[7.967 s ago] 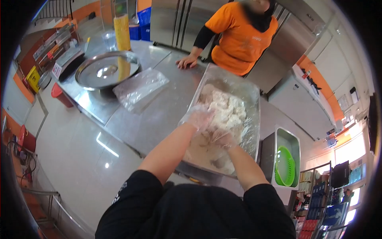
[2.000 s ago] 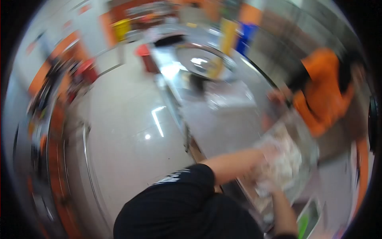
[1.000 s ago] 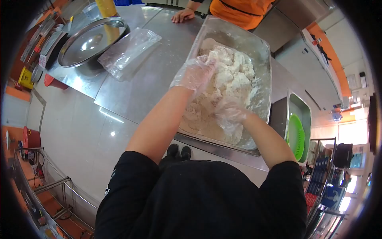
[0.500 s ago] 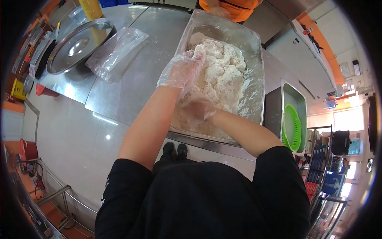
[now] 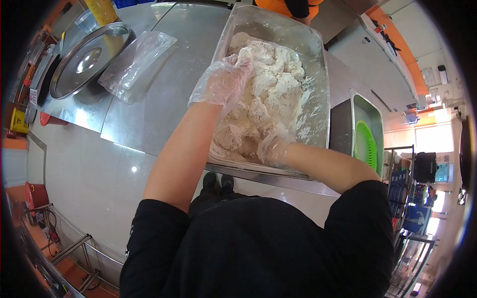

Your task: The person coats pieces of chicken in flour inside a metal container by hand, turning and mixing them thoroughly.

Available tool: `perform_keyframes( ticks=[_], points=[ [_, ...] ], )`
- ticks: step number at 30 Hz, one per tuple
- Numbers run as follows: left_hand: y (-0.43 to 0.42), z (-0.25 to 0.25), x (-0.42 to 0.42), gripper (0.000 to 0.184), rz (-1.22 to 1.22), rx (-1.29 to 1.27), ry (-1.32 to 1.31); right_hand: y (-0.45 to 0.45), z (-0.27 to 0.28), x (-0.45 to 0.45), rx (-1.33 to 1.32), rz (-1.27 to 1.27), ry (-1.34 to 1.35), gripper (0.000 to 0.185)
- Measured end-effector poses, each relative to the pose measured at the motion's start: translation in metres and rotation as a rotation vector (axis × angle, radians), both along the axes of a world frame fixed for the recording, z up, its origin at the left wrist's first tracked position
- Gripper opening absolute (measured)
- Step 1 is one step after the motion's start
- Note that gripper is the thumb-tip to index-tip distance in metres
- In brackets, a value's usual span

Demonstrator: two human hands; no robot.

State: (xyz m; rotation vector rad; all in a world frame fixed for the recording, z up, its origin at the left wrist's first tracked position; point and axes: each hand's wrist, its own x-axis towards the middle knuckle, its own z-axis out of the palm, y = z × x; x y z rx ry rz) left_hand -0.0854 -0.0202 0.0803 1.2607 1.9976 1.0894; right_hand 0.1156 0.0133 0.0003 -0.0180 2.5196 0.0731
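Observation:
A deep metal tray (image 5: 318, 107) holds loose white flour and several lumpy, flour-coated pieces (image 5: 278, 87); what is under the coating I cannot make out. My left hand (image 5: 226, 82), in a clear plastic glove, rests against the pieces along the tray's left side. Its fingers reach forward over them and look stretched out, the tips partly hidden by glove and flour. Low in the near right part of the tray is my right hand (image 5: 273, 147), also gloved. It touches floury pieces, and its fingers are buried from sight.
Left on the steel table (image 5: 191, 44) lie a clear plastic bag (image 5: 136, 64) and a round metal lid (image 5: 74, 74). To the right, a metal container (image 5: 355, 107) holds a green basket (image 5: 366, 144). A person in orange (image 5: 278, 6) stands beyond the tray.
My right hand has moved right and down, away from my left hand, uncovering coated pieces near the tray's front. My left hand stays by the left side. The other person's arm has shifted.

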Motion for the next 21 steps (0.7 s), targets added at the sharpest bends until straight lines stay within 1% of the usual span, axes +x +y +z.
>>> perform_keyframes(
  ticks=[1,3,4,6,7,9,10,11,12,13,14,15,16,18,20,21],
  points=[
    [0.003,-0.003,-0.001,0.058,0.014,-0.004,-0.045,0.001,0.001,0.001,-0.091,0.016,-0.08,0.02],
    [0.01,-0.013,-0.002,0.056,0.084,-0.034,-0.19,0.004,-0.001,0.006,-0.314,-0.175,-0.105,0.021],
    [0.012,-0.016,-0.002,0.055,0.074,-0.018,-0.169,0.002,0.001,0.006,-0.428,-0.271,-0.119,0.022],
    [0.016,-0.023,-0.002,0.053,0.061,0.024,-0.138,-0.004,0.001,0.001,-0.518,-0.344,-0.05,0.024],
    [0.014,-0.019,-0.002,0.054,0.045,0.027,-0.119,-0.008,0.005,-0.005,-0.559,-0.375,-0.022,0.025],
    [0.006,-0.005,-0.001,0.054,0.025,0.039,-0.086,-0.007,0.023,-0.021,-0.82,-0.674,-0.063,0.033],
    [0.004,-0.007,-0.002,0.048,0.007,0.08,-0.043,-0.003,0.028,-0.028,-0.948,-0.825,-0.082,0.037],
    [0.002,-0.009,-0.003,0.042,-0.011,0.123,0.003,0.005,0.028,-0.035,-1.036,-0.855,0.023,0.042],
    [0.002,-0.01,-0.003,0.038,0.008,0.112,0.002,0.015,0.026,-0.041,-1.122,-0.885,0.131,0.046],
    [0.0,-0.006,-0.002,0.035,0.028,0.101,0.0,0.019,0.029,-0.045,-1.048,-0.774,0.205,0.047],
    [-0.003,0.012,0.002,0.036,0.083,0.036,-0.047,0.021,0.035,-0.051,-0.964,-0.669,0.282,0.049],
    [-0.004,0.023,0.005,0.036,0.132,-0.032,-0.092,0.019,0.04,-0.058,-0.717,-0.431,0.313,0.046],
    [-0.002,0.02,0.005,0.041,0.114,-0.022,-0.045,0.016,0.044,-0.065,-0.465,-0.202,0.338,0.044],
    [0.002,0.007,0.003,0.051,0.075,0.003,0.051,0.002,0.022,-0.063,-0.197,0.117,0.626,0.043],
    [0.002,0.009,0.006,0.04,0.129,0.024,-0.036,-0.004,-0.03,-0.059,-0.216,0.165,0.796,0.041],
    [0.002,0.009,0.006,0.035,0.156,0.032,-0.077,-0.003,-0.073,-0.057,-0.382,0.047,0.829,0.04]
  ],
)
